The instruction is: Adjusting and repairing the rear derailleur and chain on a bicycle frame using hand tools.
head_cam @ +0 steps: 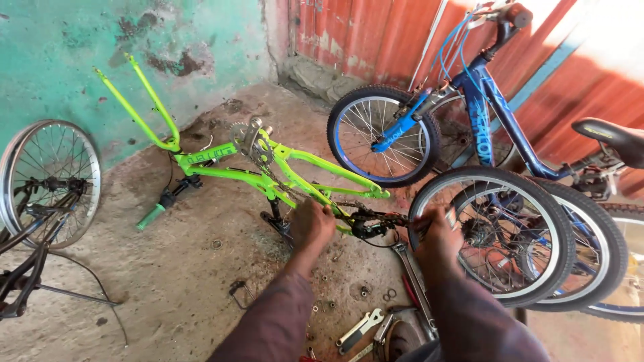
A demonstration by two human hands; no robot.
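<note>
At far left, leaning on the turquoise wall [60,53]: one loose spoked wheel [50,177], bare silver rim, with a dark frame part [23,268] and a thin cable trailing over the concrete floor [168,288]. Next, lying upside down on that floor: one lime-green bicycle frame [268,167], fork legs pointing up toward the wall, a green handlebar grip [151,216] low at its left, chainring [245,134] uppermost, chain [302,191] running back along the stay. At centre, the left hand [312,224], closed around the rear stay of the green frame, fingers curled over tube and chain. Just beside it, the black rear derailleur [372,226] at the dropout. Further right, the right hand [436,234], clamped on something small and metallic at the frame's rear end, right against the tyre of the nearest wheel [493,234]; exact object too hidden to name. Below the hands, scattered on the floor: several small nuts and washers [365,292], too tiny to count surely, plus at least three spanners or flat tools [359,328]. No box or tray visible; all loose on the concrete. At right, propped along the red corrugated sheet [376,33]: one blue bicycle [483,114], upright, front wheel [382,134] turned leftward, black saddle [610,137] behind. Three tyred wheels countable on the right side, the rearmost overlapping.
</note>
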